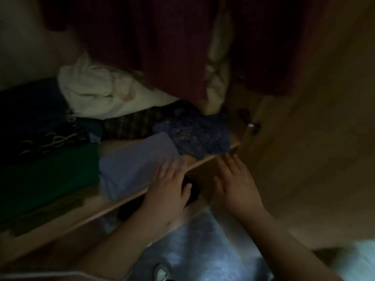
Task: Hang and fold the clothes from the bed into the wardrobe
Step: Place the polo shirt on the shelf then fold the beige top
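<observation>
Left hand (168, 187): fingers straight and flat, tips resting on the near corner of the folded lilac garment (132, 167), grasping nothing. Probably pressing it flat and square to the shelf (81, 216) edge. Right hand (235, 181): fingers straight, relaxed, at the shelf front just beside the blue patterned garment (194, 134); contact unclear, dim light. Lilac garment lies on the wardrobe shelf between the green stack (46, 175) and the patterned piece. Dark red garments (158, 41) hang above.
</observation>
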{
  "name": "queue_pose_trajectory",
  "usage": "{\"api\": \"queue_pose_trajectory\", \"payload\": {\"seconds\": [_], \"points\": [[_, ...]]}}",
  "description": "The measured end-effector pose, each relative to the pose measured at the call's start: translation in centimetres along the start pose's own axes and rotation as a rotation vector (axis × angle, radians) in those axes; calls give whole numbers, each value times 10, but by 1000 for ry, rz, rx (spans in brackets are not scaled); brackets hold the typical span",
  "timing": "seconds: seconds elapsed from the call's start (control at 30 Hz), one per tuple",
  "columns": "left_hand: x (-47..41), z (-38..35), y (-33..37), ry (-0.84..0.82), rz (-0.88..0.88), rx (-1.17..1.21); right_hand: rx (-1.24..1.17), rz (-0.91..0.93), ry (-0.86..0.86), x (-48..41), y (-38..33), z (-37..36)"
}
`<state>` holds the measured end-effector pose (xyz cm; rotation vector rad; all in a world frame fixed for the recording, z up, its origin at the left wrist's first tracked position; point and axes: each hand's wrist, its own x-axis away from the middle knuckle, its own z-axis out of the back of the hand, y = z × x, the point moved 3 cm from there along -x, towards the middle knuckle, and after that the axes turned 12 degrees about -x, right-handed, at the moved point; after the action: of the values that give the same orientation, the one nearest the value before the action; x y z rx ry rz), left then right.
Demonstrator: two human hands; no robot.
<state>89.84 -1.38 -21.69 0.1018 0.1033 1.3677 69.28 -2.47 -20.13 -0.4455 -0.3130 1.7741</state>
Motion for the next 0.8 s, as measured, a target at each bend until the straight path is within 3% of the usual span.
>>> {"api": "queue_pose_trajectory", "payload": {"seconds": [0.3, 0.5, 0.67, 0.8], "points": [[108, -31, 324, 20, -600, -20, 125, -492, 305, 310, 141, 135], [215, -65, 531, -93, -863, -66, 213, -883, 334, 547, 209, 194], [293, -78, 656, -109, -1129, -95, 204, -1155, 433, 688, 239, 220], [323, -88, 722, -123, -1253, -114, 179, -1265, 479, 744, 263, 231]]}}
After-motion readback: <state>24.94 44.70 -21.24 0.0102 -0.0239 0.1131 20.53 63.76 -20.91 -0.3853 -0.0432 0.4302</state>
